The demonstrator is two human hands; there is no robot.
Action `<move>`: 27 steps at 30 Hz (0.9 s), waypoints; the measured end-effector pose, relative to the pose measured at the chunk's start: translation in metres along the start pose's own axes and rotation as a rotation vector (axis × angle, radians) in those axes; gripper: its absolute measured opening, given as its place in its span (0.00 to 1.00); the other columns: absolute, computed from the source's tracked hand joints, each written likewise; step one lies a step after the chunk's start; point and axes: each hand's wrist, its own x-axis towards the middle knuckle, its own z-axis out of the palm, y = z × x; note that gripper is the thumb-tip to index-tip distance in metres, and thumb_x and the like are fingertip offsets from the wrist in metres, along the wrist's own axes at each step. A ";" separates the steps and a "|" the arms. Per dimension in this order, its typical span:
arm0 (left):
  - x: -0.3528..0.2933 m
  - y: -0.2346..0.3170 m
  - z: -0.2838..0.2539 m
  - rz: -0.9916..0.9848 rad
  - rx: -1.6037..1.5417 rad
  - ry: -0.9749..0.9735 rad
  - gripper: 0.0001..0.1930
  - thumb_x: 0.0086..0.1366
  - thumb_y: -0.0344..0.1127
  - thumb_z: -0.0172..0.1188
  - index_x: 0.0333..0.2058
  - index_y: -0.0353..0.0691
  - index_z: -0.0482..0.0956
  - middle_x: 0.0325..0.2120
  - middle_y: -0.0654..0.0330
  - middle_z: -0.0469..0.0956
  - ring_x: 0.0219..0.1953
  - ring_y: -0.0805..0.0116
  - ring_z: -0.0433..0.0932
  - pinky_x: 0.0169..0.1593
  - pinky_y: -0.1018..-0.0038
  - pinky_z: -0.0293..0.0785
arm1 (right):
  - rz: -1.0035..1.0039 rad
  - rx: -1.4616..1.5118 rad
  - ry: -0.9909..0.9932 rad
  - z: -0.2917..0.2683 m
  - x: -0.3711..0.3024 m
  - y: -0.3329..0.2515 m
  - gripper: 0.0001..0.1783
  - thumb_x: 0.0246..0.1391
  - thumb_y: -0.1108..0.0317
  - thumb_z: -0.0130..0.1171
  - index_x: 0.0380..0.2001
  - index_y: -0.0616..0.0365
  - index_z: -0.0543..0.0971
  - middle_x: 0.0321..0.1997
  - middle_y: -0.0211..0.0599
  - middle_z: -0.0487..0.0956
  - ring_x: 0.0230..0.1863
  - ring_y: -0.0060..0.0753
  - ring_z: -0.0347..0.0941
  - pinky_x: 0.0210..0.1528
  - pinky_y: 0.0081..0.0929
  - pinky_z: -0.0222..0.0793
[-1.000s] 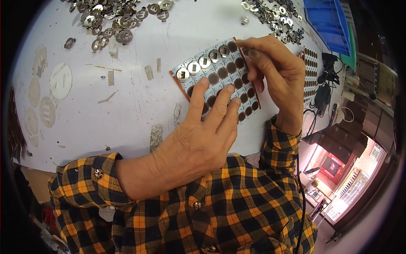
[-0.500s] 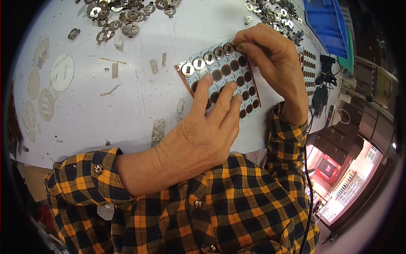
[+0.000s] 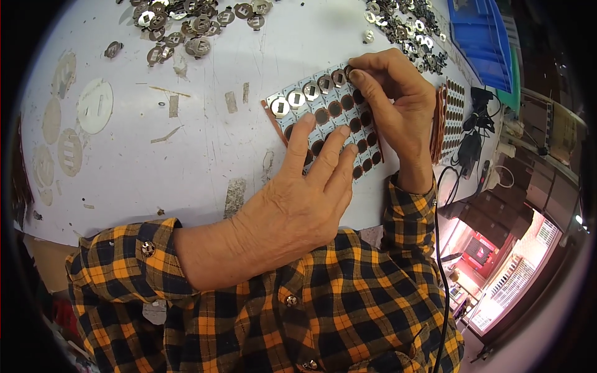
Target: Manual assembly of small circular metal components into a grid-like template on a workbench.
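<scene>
A pale blue circuit board panel (image 3: 330,96) with rows of dark round spots lies tilted on the white table. Along its far row sit several round metal battery clips (image 3: 311,91). My left hand (image 3: 292,202) rests palm down over the panel's near left part, fingers spread and fingertips touching it, hiding some spots. At the far right corner, my right hand (image 3: 401,99) pinches another round metal clip (image 3: 350,71) between thumb and forefinger, at the end of that row. The fingertips partly cover this clip.
Loose round metal clips (image 3: 200,25) are heaped at the far left, one lying apart. Another pile of small metal parts (image 3: 410,31) lies far right, near a blue bin (image 3: 479,43). A stack of similar panels (image 3: 453,112) and black cables (image 3: 476,130) sit at the right.
My right wrist has swung left and its fingertips now show a clip at the row's right end. My left hand stays on the panel. The whole view has shifted slightly.
</scene>
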 end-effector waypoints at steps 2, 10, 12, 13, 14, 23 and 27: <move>0.001 0.001 -0.001 0.002 -0.006 -0.006 0.17 0.65 0.39 0.58 0.44 0.31 0.84 0.57 0.44 0.77 0.69 0.41 0.66 0.68 0.27 0.56 | -0.008 0.035 -0.045 -0.004 0.001 0.001 0.07 0.56 0.82 0.67 0.39 0.63 0.85 0.35 0.26 0.80 0.32 0.11 0.74 0.33 0.11 0.68; 0.002 0.000 -0.002 0.005 0.000 -0.010 0.18 0.65 0.37 0.57 0.46 0.29 0.83 0.57 0.43 0.77 0.69 0.41 0.65 0.68 0.28 0.56 | 0.068 -0.086 -0.018 -0.003 -0.003 -0.007 0.07 0.59 0.79 0.67 0.42 0.64 0.86 0.38 0.27 0.81 0.38 0.14 0.77 0.40 0.13 0.72; 0.002 0.000 -0.003 0.009 -0.006 -0.010 0.18 0.65 0.37 0.57 0.46 0.29 0.83 0.57 0.43 0.77 0.69 0.41 0.65 0.68 0.28 0.56 | 0.040 -0.113 0.007 -0.004 -0.005 -0.005 0.08 0.59 0.80 0.67 0.42 0.64 0.86 0.37 0.27 0.81 0.36 0.14 0.77 0.39 0.13 0.72; 0.001 0.000 -0.002 0.011 -0.006 -0.011 0.18 0.65 0.37 0.57 0.46 0.29 0.83 0.57 0.43 0.77 0.69 0.41 0.65 0.68 0.28 0.56 | 0.001 -0.098 -0.012 -0.005 -0.003 -0.003 0.08 0.59 0.79 0.67 0.42 0.64 0.86 0.36 0.26 0.81 0.35 0.13 0.76 0.39 0.13 0.71; 0.000 0.000 -0.001 0.013 -0.001 -0.007 0.18 0.65 0.37 0.57 0.46 0.29 0.83 0.57 0.43 0.77 0.69 0.41 0.65 0.68 0.28 0.56 | -0.037 -0.083 -0.030 -0.006 -0.001 -0.002 0.08 0.59 0.78 0.67 0.42 0.64 0.86 0.35 0.26 0.82 0.34 0.13 0.76 0.38 0.12 0.70; 0.000 -0.001 0.002 0.007 0.029 0.028 0.16 0.65 0.36 0.58 0.44 0.29 0.84 0.56 0.44 0.78 0.68 0.42 0.67 0.67 0.29 0.60 | -0.151 -0.437 0.119 -0.015 0.033 0.007 0.13 0.57 0.72 0.70 0.46 0.61 0.85 0.34 0.26 0.83 0.25 0.12 0.66 0.28 0.16 0.64; 0.005 -0.006 0.004 0.010 0.008 0.043 0.16 0.65 0.35 0.58 0.44 0.29 0.85 0.56 0.44 0.78 0.67 0.42 0.67 0.67 0.30 0.60 | -0.082 -0.375 0.087 -0.017 0.030 0.011 0.11 0.58 0.73 0.69 0.44 0.62 0.84 0.34 0.26 0.83 0.25 0.13 0.67 0.28 0.15 0.64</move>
